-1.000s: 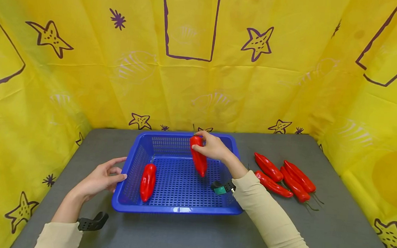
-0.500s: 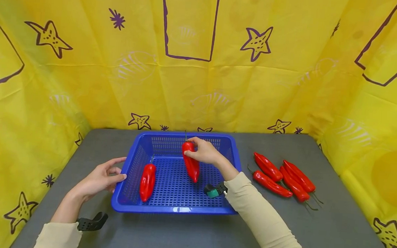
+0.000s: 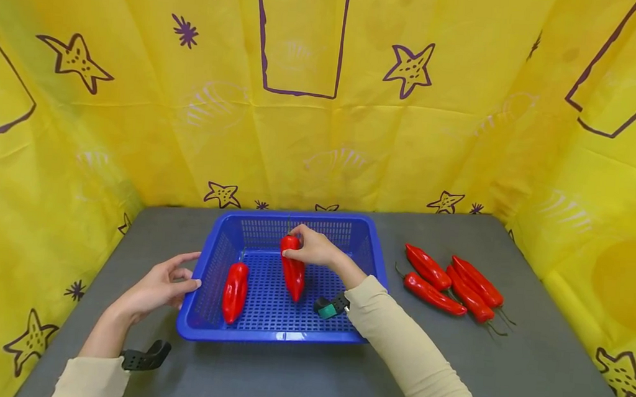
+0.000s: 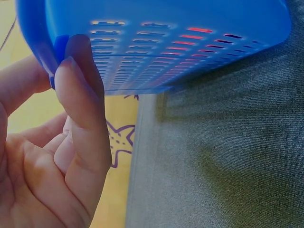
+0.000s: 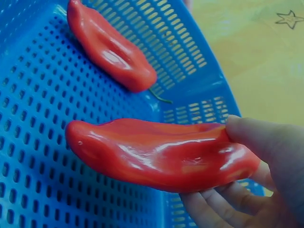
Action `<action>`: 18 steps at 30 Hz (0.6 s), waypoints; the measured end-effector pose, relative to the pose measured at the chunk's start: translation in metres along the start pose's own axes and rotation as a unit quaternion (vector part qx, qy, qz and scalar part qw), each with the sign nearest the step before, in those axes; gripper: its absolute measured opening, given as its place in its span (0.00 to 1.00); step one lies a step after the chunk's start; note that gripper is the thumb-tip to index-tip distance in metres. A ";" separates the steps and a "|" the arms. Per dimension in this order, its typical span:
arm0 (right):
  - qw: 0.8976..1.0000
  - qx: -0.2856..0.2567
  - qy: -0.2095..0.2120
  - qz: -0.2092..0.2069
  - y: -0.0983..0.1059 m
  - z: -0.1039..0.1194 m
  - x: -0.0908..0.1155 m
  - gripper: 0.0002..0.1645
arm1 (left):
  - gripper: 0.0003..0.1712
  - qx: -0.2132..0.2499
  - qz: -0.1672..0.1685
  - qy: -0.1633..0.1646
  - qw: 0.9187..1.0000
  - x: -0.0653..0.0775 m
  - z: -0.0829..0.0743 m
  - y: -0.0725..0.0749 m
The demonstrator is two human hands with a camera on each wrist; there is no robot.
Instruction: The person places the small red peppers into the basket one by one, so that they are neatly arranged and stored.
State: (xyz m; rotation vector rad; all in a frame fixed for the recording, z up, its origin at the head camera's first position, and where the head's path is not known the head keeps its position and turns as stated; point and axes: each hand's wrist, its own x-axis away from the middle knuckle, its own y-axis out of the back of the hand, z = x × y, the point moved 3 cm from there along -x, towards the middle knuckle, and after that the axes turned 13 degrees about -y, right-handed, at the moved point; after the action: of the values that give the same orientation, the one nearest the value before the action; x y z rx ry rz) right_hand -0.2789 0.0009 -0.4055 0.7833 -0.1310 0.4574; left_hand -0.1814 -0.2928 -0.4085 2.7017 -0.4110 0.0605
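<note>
A blue plastic basket [image 3: 307, 337] with slotted walls stands on the grey table. My left hand [image 3: 156, 287] pinches its left rim; in the left wrist view the thumb [image 4: 78, 97] lies against the lip. Over the basket floor, my right hand [image 3: 318, 248] holds a red pepper [image 3: 292, 276] near its stem end, thumb on one side and fingers beneath, as the right wrist view shows. The pepper's tip points down toward the front. A second red pepper [image 3: 234, 293] lies lengthwise along the basket's left side, its thin stem toward the back.
To the right of the basket several red peppers lie on the table, among them a single pepper [image 3: 435, 294] at the front and one [image 3: 426, 266] behind it. A yellow patterned cloth [image 3: 293, 153] encloses the back and sides.
My right hand has carried the held pepper left and lower into the basket, closer to the pepper lying there. The left hand stays at the rim.
</note>
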 end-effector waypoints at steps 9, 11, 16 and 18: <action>0.999 -0.018 -0.029 0.032 -0.016 0.000 -0.005 0.30 | 0.44 0.001 0.005 -0.006 1.000 -0.001 0.000 0.000; 0.998 -0.029 -0.034 0.040 -0.020 0.001 -0.007 0.30 | 0.44 0.001 0.006 -0.005 1.000 -0.001 0.000 -0.001; 0.997 -0.044 -0.038 0.055 -0.028 0.005 -0.011 0.31 | 0.43 0.001 0.005 -0.005 1.000 0.000 0.000 0.000; 0.996 -0.047 -0.039 0.061 -0.031 0.006 -0.012 0.31 | 0.43 0.002 0.006 -0.005 1.000 0.000 0.000 0.000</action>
State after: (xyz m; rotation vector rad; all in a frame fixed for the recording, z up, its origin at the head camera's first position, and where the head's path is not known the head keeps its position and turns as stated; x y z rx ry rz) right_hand -0.2756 -0.0265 -0.4251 0.7041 -0.2715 0.5322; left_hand -0.1810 -0.2926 -0.4085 2.7053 -0.4303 0.0517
